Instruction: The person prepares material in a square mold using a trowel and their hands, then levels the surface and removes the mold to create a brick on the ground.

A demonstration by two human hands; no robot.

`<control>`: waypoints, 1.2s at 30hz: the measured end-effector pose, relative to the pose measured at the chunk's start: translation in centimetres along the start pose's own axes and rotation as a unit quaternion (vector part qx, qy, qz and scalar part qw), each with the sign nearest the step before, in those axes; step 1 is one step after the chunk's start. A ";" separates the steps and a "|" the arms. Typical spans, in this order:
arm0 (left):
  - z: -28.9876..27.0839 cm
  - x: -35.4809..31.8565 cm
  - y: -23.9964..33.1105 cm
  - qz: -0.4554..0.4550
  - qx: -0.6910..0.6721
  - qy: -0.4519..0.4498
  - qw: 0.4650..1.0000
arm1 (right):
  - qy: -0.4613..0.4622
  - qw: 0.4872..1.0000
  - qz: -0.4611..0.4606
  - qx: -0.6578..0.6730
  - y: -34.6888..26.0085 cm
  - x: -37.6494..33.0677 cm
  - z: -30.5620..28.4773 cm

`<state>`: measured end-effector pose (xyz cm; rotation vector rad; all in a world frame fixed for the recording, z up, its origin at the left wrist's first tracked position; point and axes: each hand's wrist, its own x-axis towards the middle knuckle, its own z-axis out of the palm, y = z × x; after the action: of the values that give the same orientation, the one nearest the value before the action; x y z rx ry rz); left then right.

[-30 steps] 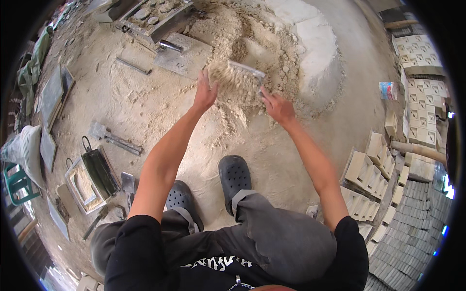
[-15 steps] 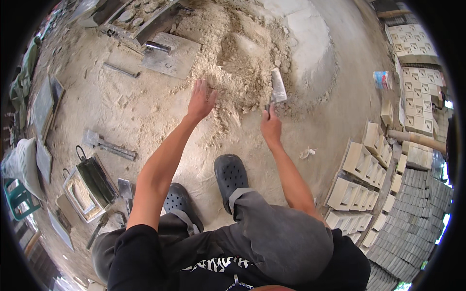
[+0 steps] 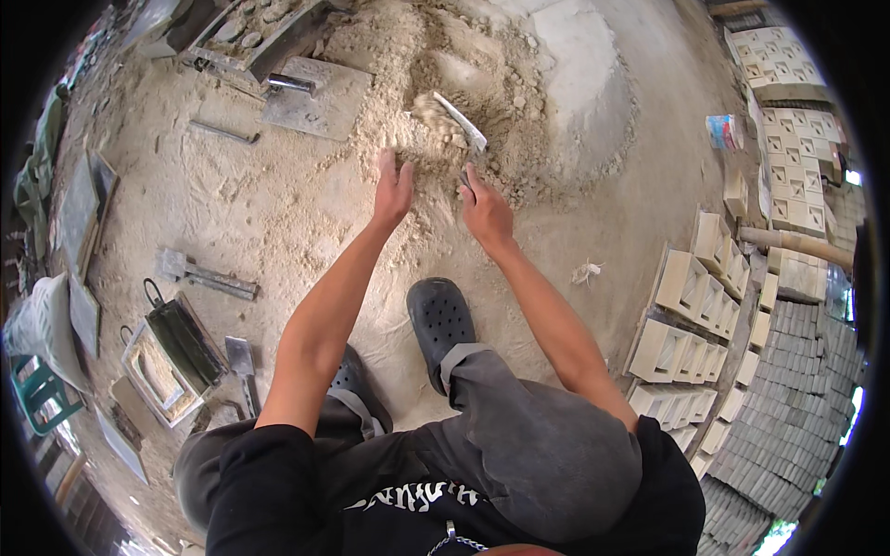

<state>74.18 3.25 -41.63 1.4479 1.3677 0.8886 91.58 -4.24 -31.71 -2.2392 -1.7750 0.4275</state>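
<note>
My right hand is closed round the handle of a trowel, whose pale flat blade is tilted on edge against the crumbly tan mix. Some mix is blurred by motion along the left side of the blade. Across from it, at the near edge of the heap, my left hand is open with its fingers stretched forward, touching or just above the loose mix; which of the two I cannot tell. Nothing shows in that hand. Both feet, in dark clogs, stand on the near side of the heap.
Beyond my left hand lies a metal plate with a handle. A pale powder heap rises at the far right. To the left are a mould box, a scraper and a metal bar tool. Cast blocks line the right.
My right hand has swung the trowel leftward and turned its blade inward, pushing up mix. My left hand has shifted slightly right, its fingers now more apart.
</note>
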 end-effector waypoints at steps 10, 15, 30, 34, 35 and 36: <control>-2.5 0.4 -0.1 -0.060 -0.054 -0.052 0.995 | -0.019 0.999 -0.026 0.025 0.6 -1.8 -1.1; -4.7 -0.3 2.0 -0.114 -0.111 -0.106 0.982 | 0.014 0.999 0.008 0.044 0.2 -2.9 -1.1; -8.5 5.9 -0.7 0.031 0.109 -0.034 0.993 | -0.323 0.819 0.351 0.320 1.3 -9.3 -13.6; -8.4 10.2 -1.4 0.047 0.132 -0.038 0.989 | -0.341 0.809 0.337 0.339 0.0 -10.2 -9.6; -8.2 10.9 -1.2 0.046 0.140 -0.041 0.988 | -0.317 0.806 0.344 0.363 -0.5 -10.2 -8.5; -7.9 11.6 -1.0 0.053 0.130 -0.057 0.989 | -0.292 0.802 0.350 0.385 -1.2 -10.0 -7.4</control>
<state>67.86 15.82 -41.19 1.7557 1.3686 0.7007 91.19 -13.82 -23.72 -2.1022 -0.5688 1.7670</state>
